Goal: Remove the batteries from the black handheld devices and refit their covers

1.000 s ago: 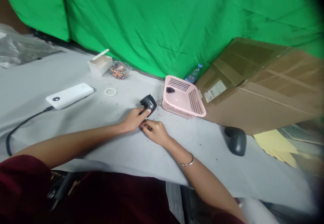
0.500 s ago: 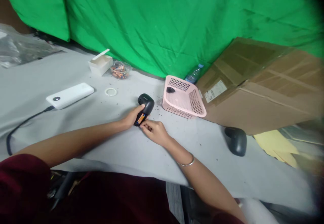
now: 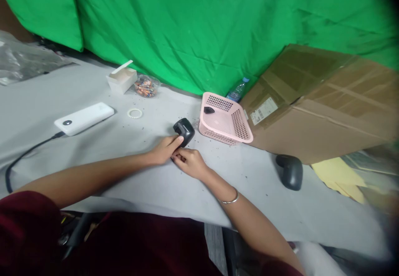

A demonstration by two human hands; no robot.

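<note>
A black handheld device point(image 3: 186, 132) with a rounded head is in my left hand point(image 3: 165, 148), whose fingers and thumb wrap round its handle. My right hand point(image 3: 190, 162) is closed, its fingertips curled at the lower end of the handle and touching or nearly touching my left hand. Whatever those fingertips pinch is hidden. The device's battery opening does not show from this angle. To the right on the grey cloth lies a second black device point(image 3: 291, 173).
A pink basket point(image 3: 218, 134) holding a small black piece stands beyond my hands. Further round are a cardboard box point(image 3: 327, 122), a bottle point(image 3: 238, 91), a bowl of batteries point(image 3: 146, 87), an open white box point(image 3: 121, 83), a white power bank point(image 3: 85, 118) and a beaded bracelet point(image 3: 135, 113).
My left hand has turned the black device, so its head sits slightly further right and nearer. The orange battery seen in its handle earlier is out of sight. My right hand has barely moved.
</note>
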